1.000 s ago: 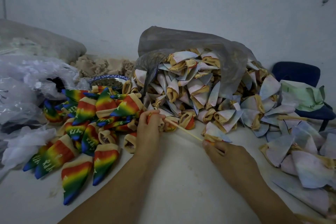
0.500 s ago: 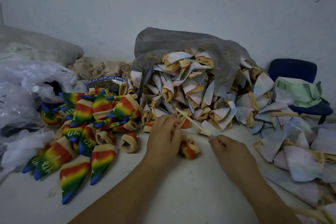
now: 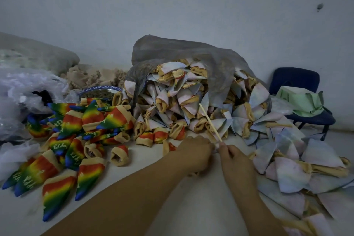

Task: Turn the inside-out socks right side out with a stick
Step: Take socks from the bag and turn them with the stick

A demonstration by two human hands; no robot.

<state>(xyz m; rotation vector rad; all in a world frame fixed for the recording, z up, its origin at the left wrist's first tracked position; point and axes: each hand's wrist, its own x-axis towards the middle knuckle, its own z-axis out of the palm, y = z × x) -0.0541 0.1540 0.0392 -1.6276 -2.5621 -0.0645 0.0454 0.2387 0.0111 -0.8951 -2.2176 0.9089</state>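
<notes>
Centrally, near the front edge of the white surface (image 3: 162, 210), the two hands meet, almost touching. The right hand (image 3: 236, 161) pinches the lower end of the stick (image 3: 210, 122) between thumb and fingertips; the stick slants up and away to the left, its free tip in front of the heap of pale socks (image 3: 178, 99). The left hand (image 3: 193, 153) lies just beside it with its back to the camera, fingers curled under and hidden, so I cannot tell what they hold; a scrap of pale cloth shows between the two hands.

Behind the hands the heap of pale socks, with tan cuffs, spills out of a grey plastic bag (image 3: 191, 53) that stands toward the back edge against the wall (image 3: 172, 9). More pale socks (image 3: 310, 161) lie flat and scattered along the right edge. Toward the left edge lies a spread of rainbow socks (image 3: 57, 170), red through yellow and green to blue tips, some with white lettering. A few short rolled socks (image 3: 118, 156) sit between that spread and the hands.

Further back on the left are a blue-rimmed bowl (image 3: 99, 90), a mound of beige cloth (image 3: 90, 75) and crumpled clear plastic (image 3: 21, 90). Off the right back corner stands a dark blue chair (image 3: 295, 79) bearing folded green material (image 3: 300, 99). The wall is plain pale grey with a few small dark marks (image 3: 319, 6).
</notes>
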